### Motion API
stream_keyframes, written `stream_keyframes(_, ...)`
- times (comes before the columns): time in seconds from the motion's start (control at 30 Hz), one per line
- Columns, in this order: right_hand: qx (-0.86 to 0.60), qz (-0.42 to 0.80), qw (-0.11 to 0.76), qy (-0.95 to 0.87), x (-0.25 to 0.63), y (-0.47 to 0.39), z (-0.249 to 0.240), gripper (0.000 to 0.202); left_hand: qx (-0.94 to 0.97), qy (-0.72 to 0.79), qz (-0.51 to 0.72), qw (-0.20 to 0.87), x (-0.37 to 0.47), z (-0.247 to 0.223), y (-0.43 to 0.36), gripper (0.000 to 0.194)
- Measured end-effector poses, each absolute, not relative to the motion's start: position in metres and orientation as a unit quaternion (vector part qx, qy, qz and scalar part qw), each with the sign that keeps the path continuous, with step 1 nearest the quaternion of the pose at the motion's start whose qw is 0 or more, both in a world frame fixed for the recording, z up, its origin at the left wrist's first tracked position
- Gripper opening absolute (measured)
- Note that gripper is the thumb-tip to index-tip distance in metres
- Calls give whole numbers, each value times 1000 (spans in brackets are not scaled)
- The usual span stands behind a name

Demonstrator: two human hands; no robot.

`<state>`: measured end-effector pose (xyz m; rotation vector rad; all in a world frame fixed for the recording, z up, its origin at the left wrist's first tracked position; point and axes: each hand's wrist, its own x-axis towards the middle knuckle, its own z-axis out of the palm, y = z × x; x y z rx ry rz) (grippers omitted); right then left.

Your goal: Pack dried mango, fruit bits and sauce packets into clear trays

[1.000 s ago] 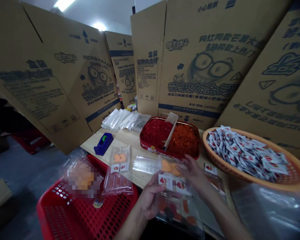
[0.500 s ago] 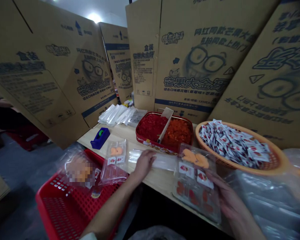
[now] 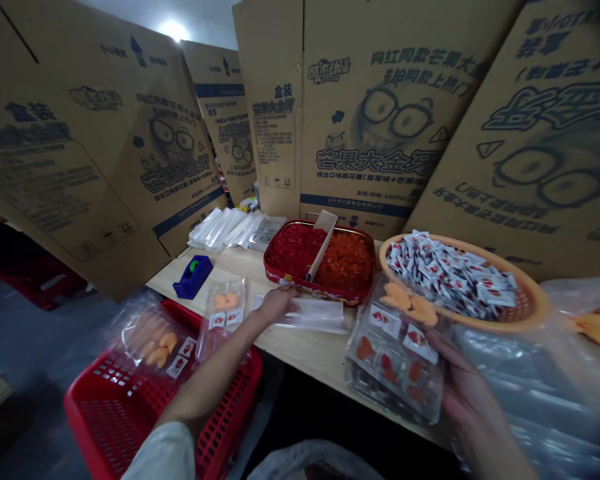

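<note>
My right hand (image 3: 455,367) grips the right side of a clear plastic tray pack (image 3: 395,353) that holds orange pieces, two small sachets and red pieces. My left hand (image 3: 279,303) rests at the clear plastic bags (image 3: 313,315) lying flat on the table, just in front of the red tin (image 3: 350,293); its fingers are bent together, and what they pinch is too small to make out. The tin holds red bits on the left and orange-red bits on the right, with a pale divider (image 3: 323,243) across it. Another filled pack (image 3: 226,310) lies left of my left forearm.
An orange basket (image 3: 535,303) of sachets stands at the right, near plastic-wrapped trays (image 3: 520,373). A blue tape dispenser (image 3: 193,277) and stacked clear bags (image 3: 220,227) are at the left. A red crate (image 3: 100,427) holds a filled bag. Cardboard boxes (image 3: 370,133) wall the back.
My left hand has moved toward the tin along the flat bags. My right hand has raised and tilted the pack slightly. The whole view has shifted a little.
</note>
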<state>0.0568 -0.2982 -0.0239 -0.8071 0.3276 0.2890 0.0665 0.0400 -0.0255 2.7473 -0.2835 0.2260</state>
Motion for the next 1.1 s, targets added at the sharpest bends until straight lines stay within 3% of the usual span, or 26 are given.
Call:
stream_keyframes(0.47,-298,128,912,249,50,-296,4,24,980,-170,105,-3,64,-10,16,23)
stream_keyframes(0.77,-283,66,926,241,52,-303,7,26,984,-69,161,-15,53,26,11,40)
stream_keyframes(1.1,-290,40,923,250,50,-312,8,24,979,-204,-3,15,-6,-2,-11,17)
